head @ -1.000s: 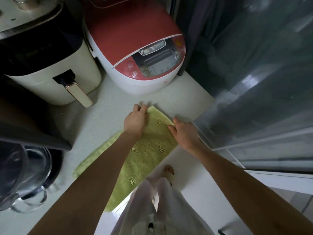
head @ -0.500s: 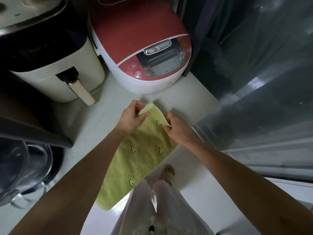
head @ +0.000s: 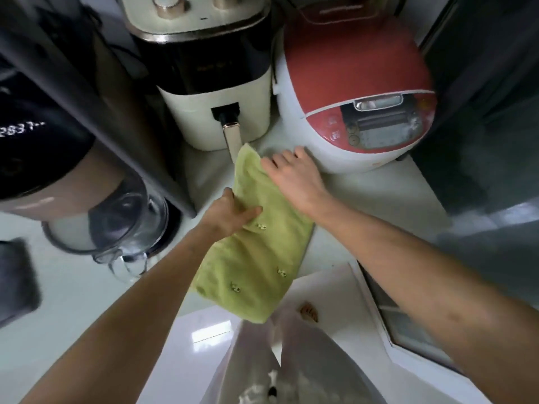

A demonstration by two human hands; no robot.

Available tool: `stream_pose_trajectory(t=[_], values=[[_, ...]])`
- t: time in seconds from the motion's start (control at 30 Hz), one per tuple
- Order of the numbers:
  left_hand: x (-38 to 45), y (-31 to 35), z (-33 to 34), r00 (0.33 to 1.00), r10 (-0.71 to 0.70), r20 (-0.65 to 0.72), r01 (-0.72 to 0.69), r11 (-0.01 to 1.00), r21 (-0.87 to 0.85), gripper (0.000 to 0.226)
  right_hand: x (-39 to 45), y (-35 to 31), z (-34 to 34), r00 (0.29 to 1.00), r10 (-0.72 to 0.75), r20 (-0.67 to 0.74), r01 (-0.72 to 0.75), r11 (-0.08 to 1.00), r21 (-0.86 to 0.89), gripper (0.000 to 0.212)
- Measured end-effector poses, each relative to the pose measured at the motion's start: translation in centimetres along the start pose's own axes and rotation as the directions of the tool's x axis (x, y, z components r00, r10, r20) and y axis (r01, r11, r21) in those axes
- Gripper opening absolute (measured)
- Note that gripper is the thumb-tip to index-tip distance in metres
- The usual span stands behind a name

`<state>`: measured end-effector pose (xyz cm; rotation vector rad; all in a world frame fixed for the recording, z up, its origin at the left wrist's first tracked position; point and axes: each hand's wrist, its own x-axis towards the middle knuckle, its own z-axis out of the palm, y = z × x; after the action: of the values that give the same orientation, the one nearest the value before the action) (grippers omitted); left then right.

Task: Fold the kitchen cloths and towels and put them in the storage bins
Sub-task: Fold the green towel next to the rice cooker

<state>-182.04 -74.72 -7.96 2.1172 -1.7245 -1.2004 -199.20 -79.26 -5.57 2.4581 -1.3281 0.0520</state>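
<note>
Towel (head: pixel 256 252): green, lying long and narrow on the white bench (head: pixel 87 287), its far end by the fryer (head: pixel 215 91) handle.
Change: a moment ago it was wider; now it is folded lengthwise.
Left hand (head: pixel 230 212): grips the left edge, thumb on top.
Right hand (head: pixel 294 179): flat, fingers straight, pressing the far part.
Next: maybe fold it again. No bins in view.
</note>
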Motion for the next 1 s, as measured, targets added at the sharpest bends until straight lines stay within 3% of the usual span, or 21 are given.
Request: stream_pose_trajectory(t=[0.1, 0.23, 0.27, 0.33, 0.4, 0.47, 0.6, 0.7, 0.77, 0.9, 1.0], values=[[-1.2, -1.7, -0.7, 0.994, -0.103, 0.029, 0.1, 0.992, 0.07, 0.079, 2.1, -0.4, 0.0, 1.0, 0.001, -0.002, -0.001, 0.999, -0.035, 0.026], [-3.2, -3.5, -0.1, 0.985, -0.173, -0.025, 0.174, 0.947, 0.27, 0.055, -1.2, -3.2, 0.8, 0.987, -0.144, -0.064, 0.153, 0.972, 0.176, 0.028], [-3.9, -3.7, 0.2, 0.979, -0.195, -0.051, 0.201, 0.932, 0.302, 0.053, -2.4, -3.8, 1.3, 0.989, -0.148, -0.031, 0.151, 0.964, 0.221, 0.027], [-5.3, -4.2, 1.2, 0.97, -0.222, -0.101, 0.242, 0.922, 0.304, 0.048, -4.5, -4.3, 2.4, 0.972, -0.137, 0.192, 0.064, 0.937, 0.345, 0.039], [-7.2, -4.4, 2.4, 0.965, -0.224, -0.138, 0.248, 0.95, 0.189, 0.042, -5.8, -4.0, 3.5, 0.889, -0.154, 0.432, -0.062, 0.892, 0.447, 0.057], [-9.4, -4.5, 3.6, 0.955, -0.202, -0.217, 0.213, 0.977, 0.027, 0.036, -5.9, -3.7, 4.1, 0.855, -0.187, 0.484, -0.064, 0.888, 0.455, 0.062], [-12.7, -4.4, 5.4, 0.916, -0.217, -0.339, 0.183, 0.975, -0.13, 0.021, -6.4, -4.7, 2.1, 0.909, -0.202, 0.364, -0.004, 0.87, 0.493, 0.052], [-13.0, -4.7, 6.4, 0.897, -0.309, -0.316, 0.233, 0.938, -0.255, 0.024, -9.0, -6.1, -0.3, 0.937, -0.295, 0.186, 0.151, 0.825, 0.544, 0.041], [-13.3, -4.7, 7.0, 0.887, -0.386, -0.255, 0.268, 0.878, -0.397, 0.031, -11.6, -6.8, -1.6, 0.933, -0.34, 0.122, 0.215, 0.794, 0.568, 0.044], [-15.1, -4.5, 8.7, 0.89, -0.434, -0.139, 0.268, 0.745, -0.611, 0.034, -16.5, -7.1, -2.4, 0.909, -0.394, 0.138, 0.263, 0.797, 0.544, 0.056], [-16.5, -4.5, 10.2, 0.9, -0.411, -0.145, 0.245, 0.752, -0.612, 0.034, -20.2, -8.0, -3.0, 0.913, -0.371, 0.169, 0.257, 0.845, 0.469, 0.073]])
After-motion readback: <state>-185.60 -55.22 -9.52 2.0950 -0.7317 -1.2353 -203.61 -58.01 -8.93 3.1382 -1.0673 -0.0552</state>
